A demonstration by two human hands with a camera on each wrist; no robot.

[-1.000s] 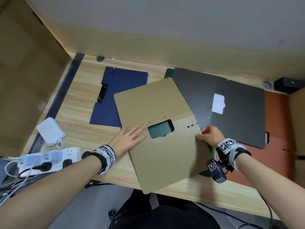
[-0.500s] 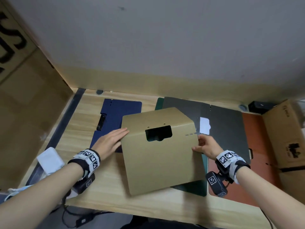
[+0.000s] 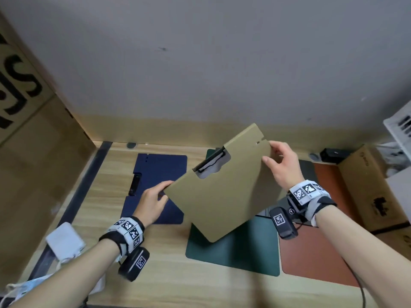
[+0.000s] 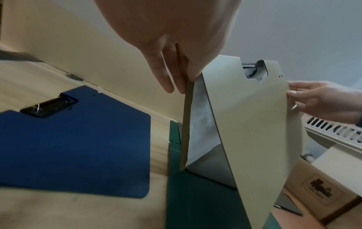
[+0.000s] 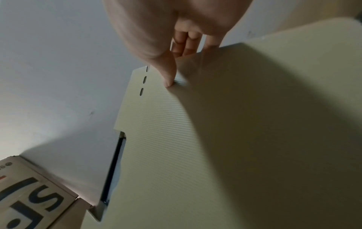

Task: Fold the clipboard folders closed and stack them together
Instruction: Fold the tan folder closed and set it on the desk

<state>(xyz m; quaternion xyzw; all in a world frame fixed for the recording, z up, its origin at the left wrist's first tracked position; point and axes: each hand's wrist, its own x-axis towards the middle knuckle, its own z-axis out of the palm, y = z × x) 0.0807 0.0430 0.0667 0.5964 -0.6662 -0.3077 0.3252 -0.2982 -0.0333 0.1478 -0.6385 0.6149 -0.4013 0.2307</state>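
A tan clipboard folder [image 3: 222,196] hangs tilted above the desk, folded almost closed, its black clip showing through the cut-out. In the left wrist view its two flaps [image 4: 250,124] still stand apart in a narrow V. My left hand [image 3: 161,193] pinches its lower left corner. My right hand [image 3: 270,152] grips its upper right edge, thumb [image 5: 168,80] on the front face. A closed blue folder [image 3: 155,174] lies flat at the left. A green folder [image 3: 233,252] lies under the tan one, with a rust-red folder [image 3: 311,263] to its right.
A dark grey folder [image 3: 308,172] peeks out behind my right wrist. Cardboard boxes stand at the left [image 3: 33,163] and right [image 3: 378,192] of the wooden desk [image 3: 106,196]. A white charger [image 3: 64,241] lies at the front left. The wall runs close behind.
The tan folder lay open and flat on the desk; its cover has been folded over and both hands have lifted it, tilted, up and to the right.
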